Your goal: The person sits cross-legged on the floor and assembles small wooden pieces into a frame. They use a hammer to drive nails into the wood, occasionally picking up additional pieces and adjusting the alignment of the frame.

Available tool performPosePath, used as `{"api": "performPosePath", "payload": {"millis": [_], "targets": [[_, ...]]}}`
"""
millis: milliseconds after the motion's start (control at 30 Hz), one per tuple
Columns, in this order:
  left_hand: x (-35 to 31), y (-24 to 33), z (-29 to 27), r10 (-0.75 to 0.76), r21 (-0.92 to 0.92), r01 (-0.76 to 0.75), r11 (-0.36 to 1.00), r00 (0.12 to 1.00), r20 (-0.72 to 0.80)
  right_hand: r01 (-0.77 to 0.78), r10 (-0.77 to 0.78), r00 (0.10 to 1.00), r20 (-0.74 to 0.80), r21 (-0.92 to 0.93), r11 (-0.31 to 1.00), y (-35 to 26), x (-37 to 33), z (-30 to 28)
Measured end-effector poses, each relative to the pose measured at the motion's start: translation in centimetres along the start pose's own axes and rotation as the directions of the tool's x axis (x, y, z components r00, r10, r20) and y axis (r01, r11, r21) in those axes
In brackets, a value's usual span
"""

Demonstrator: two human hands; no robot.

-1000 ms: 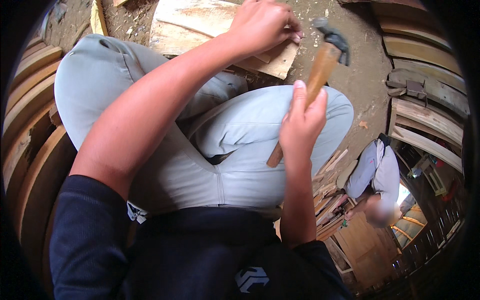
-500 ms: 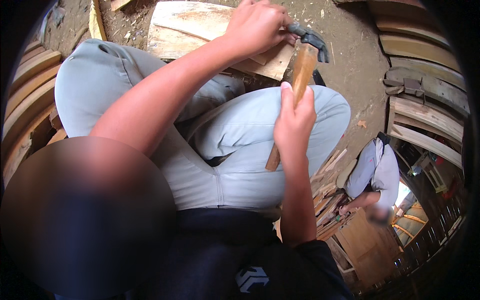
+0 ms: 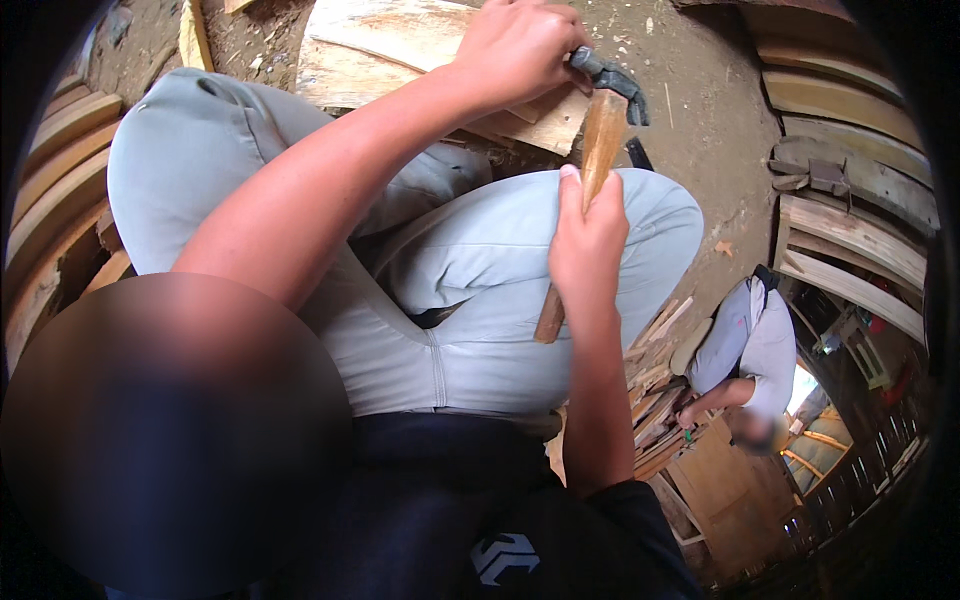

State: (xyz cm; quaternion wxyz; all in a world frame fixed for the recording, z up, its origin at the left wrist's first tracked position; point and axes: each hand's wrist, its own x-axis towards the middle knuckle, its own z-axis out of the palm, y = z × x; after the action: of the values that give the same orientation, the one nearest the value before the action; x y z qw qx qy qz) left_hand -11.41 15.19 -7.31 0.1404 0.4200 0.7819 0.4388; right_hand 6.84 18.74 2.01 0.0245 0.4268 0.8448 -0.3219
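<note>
My right hand point(image 3: 590, 238) is wrapped round the wooden handle of a claw hammer point(image 3: 602, 140), above my right knee. The hammer's dark metal head is up, its striking face close against the fingers of my left hand point(image 3: 525, 48). That left hand is curled closed over pale wooden boards point(image 3: 370, 62) lying in front of me on the ground. Whatever its fingers pinch is hidden behind them and the hammer head. A short black object point(image 3: 638, 154) shows just beyond my right knee; its kind is unclear.
Bare earth floor point(image 3: 700, 150) with wood chips spreads ahead. Stacked planks curve along the left point(image 3: 65, 170) and right point(image 3: 840, 95) sides. At the lower right another person point(image 3: 755, 345) bends beside a pile of wood strips point(image 3: 655, 420) and a brown panel point(image 3: 730, 490).
The hammer head has tilted and shifted slightly to the left and toward me, close to my left fingers. Both hands stay in nearly the same places.
</note>
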Motion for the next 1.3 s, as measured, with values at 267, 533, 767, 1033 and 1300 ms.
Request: {"api": "performPosePath", "payload": {"millis": [267, 533, 767, 1033, 1300], "targets": [[0.0, 0.4, -0.1, -0.014, -0.012, 0.013, 1.000, 0.999, -0.033, -0.062, 0.162, 0.974, -0.160, 0.499, 0.865, -1.8, -1.3, -2.2], [0.7, 0.7, -0.1, 0.067, -0.175, -0.110, 0.978, 0.971, -0.231, -0.110, 0.191, 0.977, -0.093, 0.548, 0.829, 1.3, -2.4, -6.1], [0.5, 4.6, -0.4, 0.071, -0.486, -0.139, 0.863, 0.985, -0.157, -0.197, 0.289, 0.957, -0.030, 0.666, 0.720, 3.5, -4.1, -7.5], [-0.6, 6.0, 0.4, 0.116, -0.542, -0.193, 0.818, 0.978, -0.173, -0.270, 0.275, 0.952, 0.131, 0.781, 0.563, 5.3, -2.5, -8.0], [-0.6, 6.3, -0.4, 0.041, -0.668, -0.066, 0.741, 0.998, -0.052, -0.245, 0.214, 0.966, 0.148, 0.795, 0.555, 5.3, -2.6, -8.0]]}}
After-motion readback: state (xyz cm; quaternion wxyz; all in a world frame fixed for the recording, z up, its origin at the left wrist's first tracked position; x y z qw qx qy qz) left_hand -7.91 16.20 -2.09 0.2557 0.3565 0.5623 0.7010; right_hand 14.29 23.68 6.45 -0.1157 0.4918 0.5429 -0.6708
